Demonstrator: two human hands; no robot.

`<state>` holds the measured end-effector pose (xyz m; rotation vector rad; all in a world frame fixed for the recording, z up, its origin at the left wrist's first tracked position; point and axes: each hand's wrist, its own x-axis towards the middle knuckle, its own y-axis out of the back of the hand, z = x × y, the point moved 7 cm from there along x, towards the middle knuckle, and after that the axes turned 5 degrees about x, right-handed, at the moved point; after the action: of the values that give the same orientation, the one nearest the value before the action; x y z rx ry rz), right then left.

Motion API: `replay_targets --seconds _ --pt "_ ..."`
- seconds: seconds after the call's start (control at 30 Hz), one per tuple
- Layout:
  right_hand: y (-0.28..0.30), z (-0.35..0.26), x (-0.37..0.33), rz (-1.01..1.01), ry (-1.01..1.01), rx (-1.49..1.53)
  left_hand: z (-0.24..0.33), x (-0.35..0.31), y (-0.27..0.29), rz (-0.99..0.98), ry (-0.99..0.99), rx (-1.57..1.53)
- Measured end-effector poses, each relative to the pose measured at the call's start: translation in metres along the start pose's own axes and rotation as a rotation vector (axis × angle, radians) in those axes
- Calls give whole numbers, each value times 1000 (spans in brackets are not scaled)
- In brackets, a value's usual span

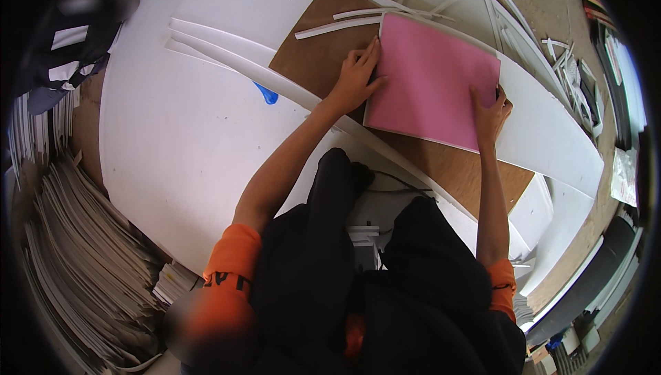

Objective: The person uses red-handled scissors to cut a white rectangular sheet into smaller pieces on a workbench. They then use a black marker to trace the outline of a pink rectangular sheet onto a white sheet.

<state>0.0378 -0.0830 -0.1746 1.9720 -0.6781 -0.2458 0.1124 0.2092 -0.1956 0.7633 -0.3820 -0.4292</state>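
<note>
A flat pink square with thin pale edges, a sheet or a stack of sheets, lies on a brown board. My left hand is at its left edge, fingers pressed along the side and thumb at the lower part of that edge. At the right edge, my right hand grips it, thumb on the pink top and fingers curled round the side. What lies beneath the pink surface is hidden.
White strips lie beyond the pink square, and more offcuts are heaped on the right. A large white sheet with a blue patch spreads to the left. Tall stacks of sheets stand at lower left.
</note>
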Motion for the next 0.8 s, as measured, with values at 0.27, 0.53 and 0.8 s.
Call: replay_targets --seconds 0.27,0.53,0.8 --pt "-1 7 0 -3 -79 -27 12 -1 8 -12 283 19" --pt "2 10 3 -30 -62 50 16 4 4 78 547 -331" --pt "2 -9 -27 -13 34 38 12 -36 16 68 584 -126"
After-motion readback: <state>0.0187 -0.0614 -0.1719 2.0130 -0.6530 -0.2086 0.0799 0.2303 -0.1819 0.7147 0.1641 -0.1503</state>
